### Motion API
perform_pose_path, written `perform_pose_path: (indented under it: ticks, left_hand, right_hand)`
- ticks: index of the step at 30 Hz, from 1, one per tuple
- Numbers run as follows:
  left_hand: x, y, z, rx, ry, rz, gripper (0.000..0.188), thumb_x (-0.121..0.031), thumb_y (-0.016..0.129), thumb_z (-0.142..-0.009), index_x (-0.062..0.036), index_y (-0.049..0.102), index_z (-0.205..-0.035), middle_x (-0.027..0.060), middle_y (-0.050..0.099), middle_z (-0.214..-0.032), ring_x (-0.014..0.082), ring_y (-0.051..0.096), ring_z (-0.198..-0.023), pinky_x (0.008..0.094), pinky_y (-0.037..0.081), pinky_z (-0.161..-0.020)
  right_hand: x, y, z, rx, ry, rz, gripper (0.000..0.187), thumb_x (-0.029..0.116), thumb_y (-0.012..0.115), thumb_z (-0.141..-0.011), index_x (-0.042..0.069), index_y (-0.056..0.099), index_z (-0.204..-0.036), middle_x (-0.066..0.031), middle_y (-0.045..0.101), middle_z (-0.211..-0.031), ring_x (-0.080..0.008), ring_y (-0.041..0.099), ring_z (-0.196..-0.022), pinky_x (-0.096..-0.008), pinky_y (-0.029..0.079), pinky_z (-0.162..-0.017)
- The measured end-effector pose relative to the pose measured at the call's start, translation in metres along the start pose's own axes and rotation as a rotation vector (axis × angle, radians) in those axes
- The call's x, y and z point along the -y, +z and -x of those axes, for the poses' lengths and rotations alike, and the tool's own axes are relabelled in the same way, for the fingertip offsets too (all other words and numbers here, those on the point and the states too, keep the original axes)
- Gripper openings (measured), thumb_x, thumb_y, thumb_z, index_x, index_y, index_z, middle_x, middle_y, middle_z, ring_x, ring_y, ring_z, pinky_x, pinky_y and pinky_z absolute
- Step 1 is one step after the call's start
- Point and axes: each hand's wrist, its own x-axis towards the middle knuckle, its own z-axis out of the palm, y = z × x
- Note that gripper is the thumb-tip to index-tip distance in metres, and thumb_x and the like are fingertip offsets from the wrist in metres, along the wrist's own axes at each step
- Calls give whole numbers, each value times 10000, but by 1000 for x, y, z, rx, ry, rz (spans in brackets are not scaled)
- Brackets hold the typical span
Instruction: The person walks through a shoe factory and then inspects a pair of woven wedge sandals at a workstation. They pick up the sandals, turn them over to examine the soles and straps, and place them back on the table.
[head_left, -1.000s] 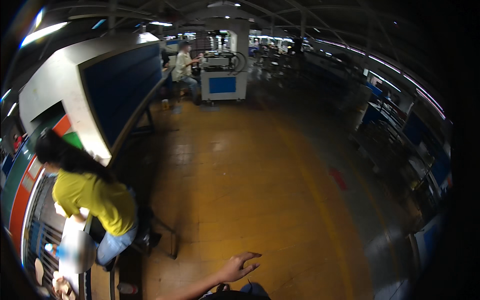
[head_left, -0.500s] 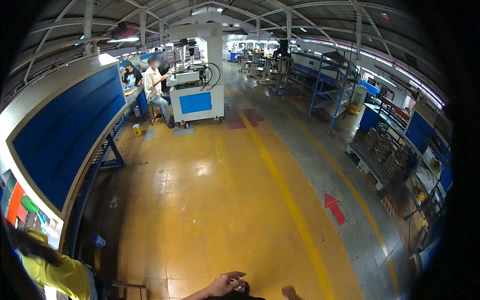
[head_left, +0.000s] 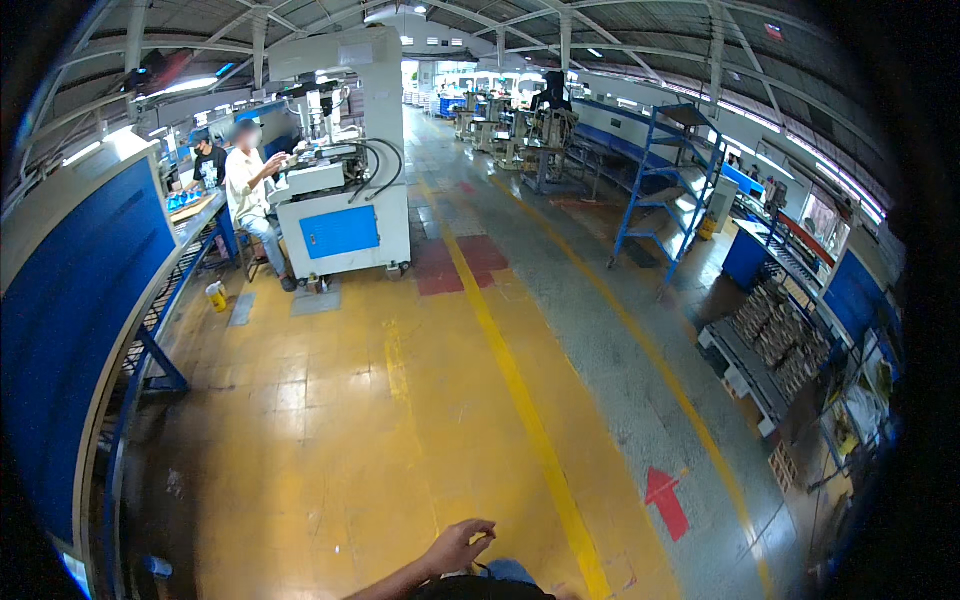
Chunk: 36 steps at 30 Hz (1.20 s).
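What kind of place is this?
Most likely a factory floor: a white and blue machine with seated workers beside it, blue storage racks, and yellow lane lines painted on the floor.

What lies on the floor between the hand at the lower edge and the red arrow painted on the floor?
In the head view, a yellow painted floor line runs between the hand and the red arrow; otherwise only bare floor shows there.

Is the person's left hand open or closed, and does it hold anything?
Loosely open and empty: the left hand hangs above the yellow floor with curled, slightly spread fingers, nothing between them. The right hand is not in view.
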Motion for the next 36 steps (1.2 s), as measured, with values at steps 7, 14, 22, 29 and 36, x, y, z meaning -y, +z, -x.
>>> perform_pose_path:
  ticks: [7, 14, 22, 29, 36]
  left_hand:
    - [4, -107, -343, 141, 132, -57, 244, -197, 611, -925, -18, 620, -1091, 152, 670, -1052, 314, 642, -996, 395, 510, -866]
    - [53, -194, -602, 196, -266, 133, 309, -296, 588, -962, 5, 657, -952, 139, 657, -885, 249, 623, -774, 372, 489, -721]
    - [139, -341, -891, -194, -438, 241, 380, -351, 534, -995, 5, 655, -944, 82, 650, -842, 144, 574, -786, 331, 476, -724]
    - [181, -521, -1252, -44, -124, 175, 242, -209, 529, -960, -4, 628, -1043, 180, 659, -1070, 336, 618, -1046, 412, 485, -893]
    - [188, -698, -1570, 12, 65, -163, 207, -184, 566, -953, -13, 621, -1057, 193, 648, -1066, 380, 615, -1031, 432, 497, -880]
  right_hand:
    - [101, -139, -125, 110, 251, -126, 489, 367, 503, -971, 67, 499, -1356, -169, 590, -1288, -327, 570, -1152, -436, 448, -995]
    - [413, -407, -424, -77, -57, -15, 589, 440, 506, -953, 79, 438, -1414, -176, 536, -1367, -356, 512, -1229, -448, 414, -1034]
    - [1000, -724, -632, -354, -993, -449, 432, 292, 569, -969, 24, 533, -1306, -145, 660, -1117, -240, 642, -1009, -358, 506, -865]
    - [893, -716, -808, -39, -143, 24, 213, 255, 535, -984, 72, 599, -1069, -60, 588, -831, -166, 573, -758, -349, 476, -650]
    - [1016, -799, -906, 164, 202, -72, 298, 268, 546, -969, 30, 580, -1145, -92, 620, -872, -187, 600, -767, -350, 487, -685]
